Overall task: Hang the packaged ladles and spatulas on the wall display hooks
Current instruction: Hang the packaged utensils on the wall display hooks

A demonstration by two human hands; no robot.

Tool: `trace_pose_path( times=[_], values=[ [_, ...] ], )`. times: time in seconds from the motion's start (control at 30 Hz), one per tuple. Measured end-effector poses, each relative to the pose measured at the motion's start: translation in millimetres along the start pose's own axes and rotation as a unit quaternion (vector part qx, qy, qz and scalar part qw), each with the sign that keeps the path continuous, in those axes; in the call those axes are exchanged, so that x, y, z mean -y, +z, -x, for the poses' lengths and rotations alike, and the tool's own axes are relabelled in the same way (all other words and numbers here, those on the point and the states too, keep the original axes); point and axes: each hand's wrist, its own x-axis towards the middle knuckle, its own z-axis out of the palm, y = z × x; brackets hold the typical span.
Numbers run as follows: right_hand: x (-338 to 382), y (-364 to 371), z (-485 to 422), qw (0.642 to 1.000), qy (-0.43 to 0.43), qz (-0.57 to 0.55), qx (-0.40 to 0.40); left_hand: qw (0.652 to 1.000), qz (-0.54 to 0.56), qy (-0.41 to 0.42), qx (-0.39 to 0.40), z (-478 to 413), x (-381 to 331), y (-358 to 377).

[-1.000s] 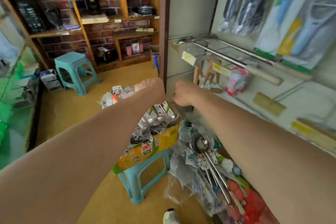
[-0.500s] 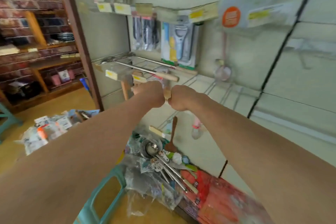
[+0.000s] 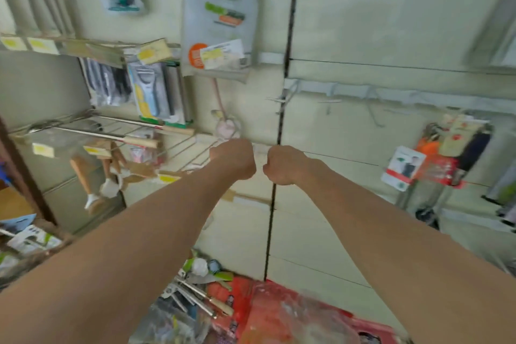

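The view is swinging up from the floor stock to the wall, and both arms are reaching further right than a moment ago, so the hanging stage is probably beginning. The left hand [image 3: 233, 159] and right hand [image 3: 282, 165] are hovering fisted, nearly touching, by the dark panel seam [image 3: 279, 131]; the knuckles are hiding whether they are pinching a package. Loose packaged ladles and spatulas [image 3: 195, 297] are lying near, below; the bare hooks [image 3: 332, 98] are waiting farther up, right.

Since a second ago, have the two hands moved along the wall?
Yes. The left hand and right hand went rightward, from beside the brown post to the black wall seam.
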Motion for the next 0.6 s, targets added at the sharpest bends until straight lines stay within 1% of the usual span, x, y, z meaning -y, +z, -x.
trace_pose_path(
  times=[0.13, 0.23, 0.4, 0.47, 0.6],
  values=[
    [-58, -11, 29, 0.999, 0.041, -0.016, -0.004, 1.0, 0.003, 0.03, 0.005, 6, -70, -1],
    [-96, -15, 50, 0.998, 0.06, -0.008, -0.003, 0.998, 0.018, 0.056, 0.005, 10, -115, 1],
    [-150, -23, 81, 0.996, 0.082, 0.021, 0.04, 0.994, 0.032, 0.104, 0.011, 20, -180, 9],
    [-171, -24, 94, 0.993, 0.108, 0.023, 0.048, 0.992, 0.034, 0.12, 0.02, 23, -200, 13],
    [-213, -21, 114, 0.986, 0.159, 0.017, 0.053, 0.985, 0.036, 0.157, 0.066, 26, -229, 23]
  ],
)
